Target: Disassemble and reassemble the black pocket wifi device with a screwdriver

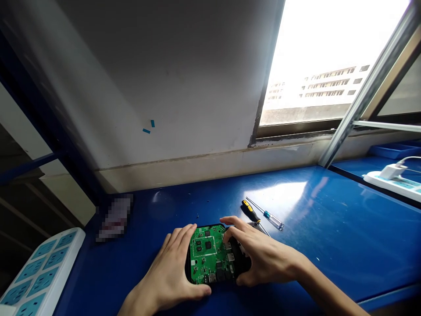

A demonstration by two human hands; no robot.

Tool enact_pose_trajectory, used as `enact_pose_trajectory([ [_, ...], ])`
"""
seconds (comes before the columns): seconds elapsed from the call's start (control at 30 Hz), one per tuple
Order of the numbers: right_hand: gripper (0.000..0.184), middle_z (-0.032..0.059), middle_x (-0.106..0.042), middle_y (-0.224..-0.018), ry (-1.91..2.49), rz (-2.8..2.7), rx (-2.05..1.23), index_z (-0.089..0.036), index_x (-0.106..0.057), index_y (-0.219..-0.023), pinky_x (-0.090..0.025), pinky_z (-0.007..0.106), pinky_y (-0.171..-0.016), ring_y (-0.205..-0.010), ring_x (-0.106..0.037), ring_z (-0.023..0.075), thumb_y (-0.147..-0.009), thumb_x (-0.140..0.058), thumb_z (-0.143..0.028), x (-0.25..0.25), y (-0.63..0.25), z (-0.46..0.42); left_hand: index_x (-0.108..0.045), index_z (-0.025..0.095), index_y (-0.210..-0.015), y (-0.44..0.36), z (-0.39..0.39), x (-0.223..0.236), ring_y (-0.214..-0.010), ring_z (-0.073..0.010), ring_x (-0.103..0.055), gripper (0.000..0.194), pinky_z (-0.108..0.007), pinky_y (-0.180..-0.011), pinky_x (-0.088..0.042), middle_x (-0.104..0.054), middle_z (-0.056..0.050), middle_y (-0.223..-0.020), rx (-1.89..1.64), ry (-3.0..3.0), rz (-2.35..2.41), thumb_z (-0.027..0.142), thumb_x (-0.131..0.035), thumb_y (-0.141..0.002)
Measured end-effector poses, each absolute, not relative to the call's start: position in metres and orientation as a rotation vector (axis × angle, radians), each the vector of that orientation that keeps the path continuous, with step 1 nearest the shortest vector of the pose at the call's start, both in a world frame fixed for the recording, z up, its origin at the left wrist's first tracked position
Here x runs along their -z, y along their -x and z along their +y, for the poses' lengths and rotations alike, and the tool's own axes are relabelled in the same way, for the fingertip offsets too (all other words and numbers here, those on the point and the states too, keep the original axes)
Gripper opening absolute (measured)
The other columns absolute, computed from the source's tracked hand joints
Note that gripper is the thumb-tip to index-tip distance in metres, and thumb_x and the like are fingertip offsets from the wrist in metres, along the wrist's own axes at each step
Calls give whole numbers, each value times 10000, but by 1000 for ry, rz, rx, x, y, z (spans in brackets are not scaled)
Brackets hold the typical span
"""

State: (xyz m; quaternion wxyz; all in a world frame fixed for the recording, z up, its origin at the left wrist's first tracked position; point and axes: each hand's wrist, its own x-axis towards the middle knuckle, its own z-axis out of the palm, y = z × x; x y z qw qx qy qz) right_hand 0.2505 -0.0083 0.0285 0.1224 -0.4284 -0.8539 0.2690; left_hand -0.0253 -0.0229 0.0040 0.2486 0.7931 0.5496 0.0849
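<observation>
A green circuit board sits in a shallow black case on the blue table, close in front of me. My left hand is wrapped along the case's left side, thumb at the near edge and fingers at the far edge. From the right, my right hand curls around a black part beside the board. Its index finger bends over the board's right edge, and its thumb is low at the near side. Whether that black part is joined to the case, I cannot tell. Silver port housings line the board's right side.
Beyond my right hand lie a yellow-and-black screwdriver and a thin blue-handled screwdriver. A tiny dark screw-like piece lies behind the board. White power strips stand at left and far right. A wall rises behind the table.
</observation>
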Motion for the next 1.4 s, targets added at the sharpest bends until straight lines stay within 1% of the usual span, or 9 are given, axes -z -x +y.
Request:
enact_pose_trajectory([
  [0.2, 611, 116, -457, -1537, 1215, -2453, -807, -244, -572, -1123, -600, 387, -883, -1278, -573, 326, -621, -921, -253, -29, -250, -7, -263, 264, -1609, 27, -23, -2, -1501, -410, -324, 1224, -640, -1267, -157, -407, -133, -1603, -322, -2136, 1468, 521, -896, -594],
  [0.33, 638, 103, -390, -1600, 1173, -2461, -863, -256, -574, -1183, -572, 456, -989, -1361, -517, 350, -646, -911, -329, -30, -253, -3, -276, 264, -1574, 28, -24, 2, -1438, -420, -396, 1184, -661, -1247, -183, -466, -148, -1512, -397, -2111, 1466, 477, -901, -591],
  [0.43, 598, 76, -358, -1634, 1090, -2472, -850, -287, -568, -1278, -487, 492, -1120, -1432, -467, 325, -741, -830, -268, -29, -255, -1, -264, 258, -1557, 28, -25, 5, -1418, -424, -411, 1172, -662, -1234, -216, -470, -157, -1485, -424, -2104, 1461, 432, -902, -589],
  [0.53, 592, 50, -408, -1614, 1036, -2485, -774, -315, -568, -1330, -444, 481, -1169, -1442, -472, 285, -783, -736, -165, -27, -254, 0, -256, 262, -1544, 27, -24, 6, -1417, -425, -410, 1165, -659, -1226, -243, -462, -159, -1481, -437, -2102, 1452, 407, -904, -587],
  [0.67, 573, 53, -491, -1562, 1018, -2469, -706, -307, -599, -1307, -474, 468, -1148, -1395, -529, 271, -770, -730, -160, -23, -252, 3, -236, 283, -1540, 27, -25, 5, -1418, -439, -417, 1155, -696, -1214, -242, -463, -161, -1475, -435, -2098, 1446, 393, -902, -603],
  [1.0, 660, 103, -631, -1427, 906, -2286, -569, -254, -540, -1304, -525, 465, -1094, -1301, -624, 267, -693, -762, -144, -10, -249, 10, 48, 291, -1624, 30, -28, 10, -1548, -490, -195, 1434, -774, -1199, -133, -323, -242, -1608, -412, -2112, 1449, 408, -946, -597],
  [1.1, 670, 106, -643, -1412, 904, -2228, -571, -255, -542, -1301, -532, 484, -1086, -1291, -634, 279, -678, -762, -144, -7, -248, 11, 20, 309, -1631, 30, -29, 9, -1565, -491, -113, 1387, -762, -1186, -223, -234, -226, -1664, -432, -2049, 1452, 418, -927, -623],
  [1.2, 692, 101, -649, -1405, 939, -2178, -615, -257, -537, -1324, -570, 472, -1038, -1244, -662, 271, -679, -766, -158, -6, -247, 12, 10, 355, -1627, 31, -30, 7, -1572, -455, -137, 1283, -720, -1166, -331, -198, -179, -1690, -518, -1999, 1433, 386, -872, -695],
  [1.4, 714, 81, -661, -1392, 986, -2113, -680, -267, -541, -1353, -581, 464, -1043, -1212, -676, 254, -684, -776, -175, -7, -247, 14, 12, 416, -1621, 31, -30, -1, -1571, -403, -203, 1160, -689, -1175, -354, -232, -107, -1698, -602, -2033, 1371, 279, -768, -773],
])
